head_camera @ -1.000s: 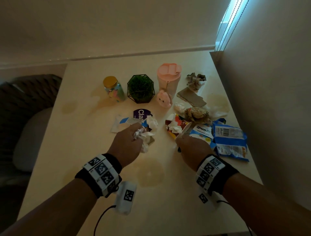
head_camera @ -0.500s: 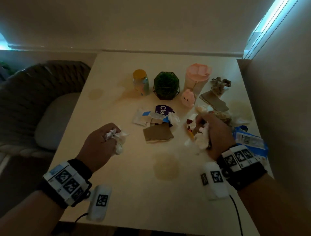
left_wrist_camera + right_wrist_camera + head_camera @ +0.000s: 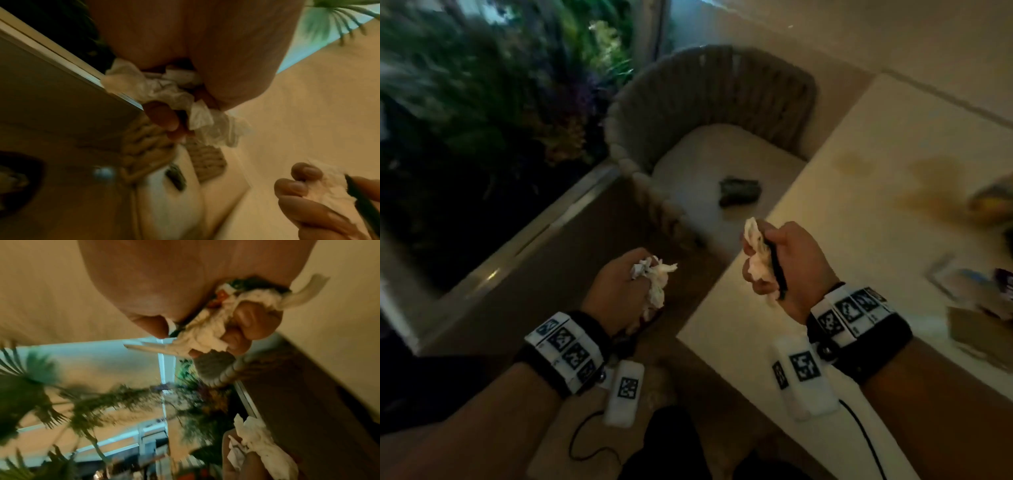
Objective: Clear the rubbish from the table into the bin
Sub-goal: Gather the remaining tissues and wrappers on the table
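My left hand [image 3: 626, 291] is off the table's left edge, over the floor, with its fingers curled round crumpled white tissue [image 3: 655, 277]; the left wrist view shows the same tissue [image 3: 174, 97] bulging from the fist. My right hand [image 3: 780, 270] hovers above the table's near-left corner and grips a wad of white tissue [image 3: 756, 260] together with a dark wrapper edge [image 3: 777, 270]. The right wrist view shows that wad [image 3: 205, 331] with coloured wrapper scraps in the fist. More rubbish [image 3: 983, 305] lies blurred on the table [image 3: 859, 240] at the right. No bin is in view.
A woven chair [image 3: 709, 102] with a pale cushion stands left of the table, and a small dark object [image 3: 739, 192] lies on its seat. Beyond it are a window frame and plants [image 3: 482, 85]. A yellow-topped jar [image 3: 993, 202] shows blurred at the right edge.
The head view has swung left from the table to the chair and floor. Both hands, each holding its tissue, have moved left, the left one past the table's edge.
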